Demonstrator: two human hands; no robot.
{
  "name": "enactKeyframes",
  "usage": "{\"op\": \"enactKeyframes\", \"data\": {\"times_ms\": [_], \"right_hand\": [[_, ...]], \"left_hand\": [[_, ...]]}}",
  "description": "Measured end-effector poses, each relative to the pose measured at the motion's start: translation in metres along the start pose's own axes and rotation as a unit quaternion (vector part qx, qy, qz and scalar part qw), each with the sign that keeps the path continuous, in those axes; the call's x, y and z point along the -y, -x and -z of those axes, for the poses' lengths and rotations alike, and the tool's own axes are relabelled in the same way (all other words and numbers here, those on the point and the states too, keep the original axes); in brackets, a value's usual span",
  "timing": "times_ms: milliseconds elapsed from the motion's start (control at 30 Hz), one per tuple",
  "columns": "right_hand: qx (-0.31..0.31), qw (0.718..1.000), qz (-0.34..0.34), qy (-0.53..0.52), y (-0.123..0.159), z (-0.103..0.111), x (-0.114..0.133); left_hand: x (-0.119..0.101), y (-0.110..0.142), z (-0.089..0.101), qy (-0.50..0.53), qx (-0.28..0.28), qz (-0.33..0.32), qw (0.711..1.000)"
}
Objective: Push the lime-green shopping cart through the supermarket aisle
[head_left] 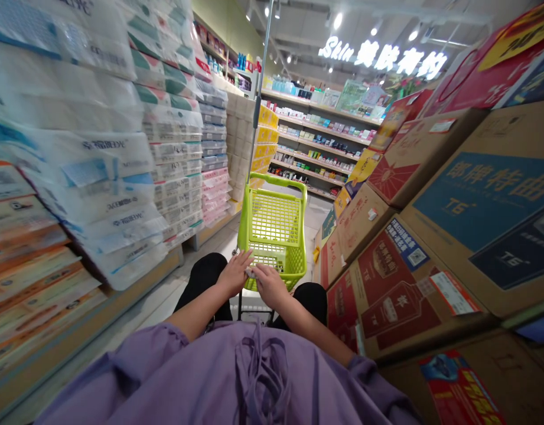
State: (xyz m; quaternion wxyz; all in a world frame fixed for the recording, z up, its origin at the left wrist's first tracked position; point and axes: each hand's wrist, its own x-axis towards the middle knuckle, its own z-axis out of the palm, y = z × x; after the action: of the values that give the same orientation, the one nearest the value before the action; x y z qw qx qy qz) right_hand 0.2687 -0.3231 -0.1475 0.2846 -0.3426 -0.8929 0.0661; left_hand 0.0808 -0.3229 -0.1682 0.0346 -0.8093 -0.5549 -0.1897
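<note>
The place is a shop of the supermarket kind. Plastic-wrapped packs [121,177] are piled along the left of the aisle [316,211], printed cartons [475,195] bearing price labels [453,293] along the right. Ahead, shelves [313,143] hold rows of small boxed goods [331,125] beneath a lit sign [367,54], and a green shopping basket [302,236] stands in the aisle.

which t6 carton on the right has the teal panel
The upper T6 carton: its teal panel carries gold lettering, while the lower T6 carton has dark red panels.

Bright ceiling spotlights [338,20], glowing white sign [377,56], blurred packs [110,150] at left, wide-angle stretching toward edges, dimmer lower right corner
</note>
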Motion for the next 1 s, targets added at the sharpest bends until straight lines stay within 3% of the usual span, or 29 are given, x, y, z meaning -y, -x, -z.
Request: {"op": "enactKeyframes", "data": {"times_ms": [133, 333, 500, 700, 867, 1000], "right_hand": [[0.009, 0.998, -0.034, 0.045, 0.008, 0.01, -0.02], [-0.028, 0.991, -0.102, 0.085, 0.02, 0.032, -0.065], [-0.02, 0.985, -0.133, 0.11, 0.011, 0.025, -0.06], [-0.074, 0.985, -0.119, 0.099, 0.009, 0.008, -0.052], [-0.052, 0.99, -0.101, 0.087, -0.002, -0.002, -0.051], [-0.009, 0.996, -0.06, 0.072, -0.01, 0.001, -0.052]], "left_hand": [[-0.005, -0.012, 0.002, -0.031, 0.003, 0.011, 0.999], [-0.006, -0.021, -0.001, -0.035, -0.007, 0.02, 0.999], [0.0, -0.026, -0.001, -0.045, 0.003, 0.036, 0.998], [0.012, -0.03, 0.004, -0.083, -0.003, 0.042, 0.996], [-0.011, -0.024, -0.016, -0.068, -0.026, -0.06, 0.996], [-0.028, -0.019, -0.033, -0.049, -0.026, -0.048, 0.997]]}}
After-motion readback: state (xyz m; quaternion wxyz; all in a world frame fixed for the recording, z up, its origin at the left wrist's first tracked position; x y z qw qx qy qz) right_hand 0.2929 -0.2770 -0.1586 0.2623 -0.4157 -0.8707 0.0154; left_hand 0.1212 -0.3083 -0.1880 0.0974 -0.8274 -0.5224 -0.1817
